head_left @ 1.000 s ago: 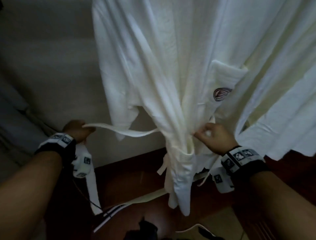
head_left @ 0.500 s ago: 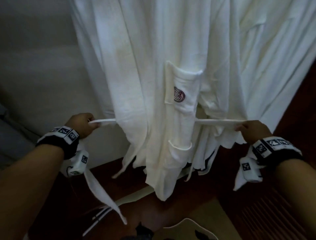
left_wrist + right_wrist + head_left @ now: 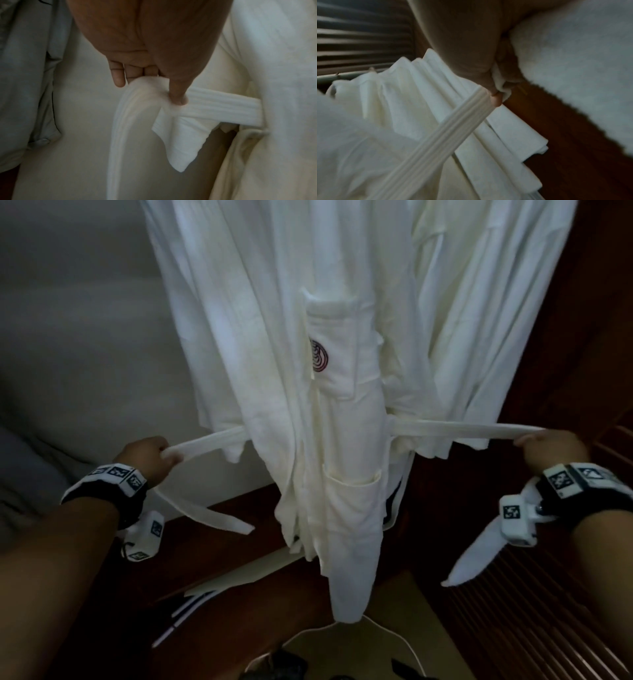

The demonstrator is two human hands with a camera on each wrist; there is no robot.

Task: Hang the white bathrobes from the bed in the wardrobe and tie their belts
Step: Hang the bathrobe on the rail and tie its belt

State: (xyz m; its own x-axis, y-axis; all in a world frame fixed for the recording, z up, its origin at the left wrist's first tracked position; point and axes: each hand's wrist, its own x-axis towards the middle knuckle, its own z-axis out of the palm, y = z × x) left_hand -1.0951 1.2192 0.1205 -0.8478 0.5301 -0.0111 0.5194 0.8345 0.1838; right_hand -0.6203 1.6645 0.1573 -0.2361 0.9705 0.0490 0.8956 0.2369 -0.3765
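Head view, belt [image 3: 462,430] stretched horizontal, left-right

The left hand [image 3: 147,44] pinches the white ribbed belt [image 3: 221,106] under its thumb; 1 length runs taut right to the hanging bathrobe [image 3: 278,67]; the loose end drops below; grey fabric [image 3: 29,81] hangs left.

Belt [image 3: 455,430] now taut, left hand [image 3: 147,457] and right hand [image 3: 551,448] farther apart.
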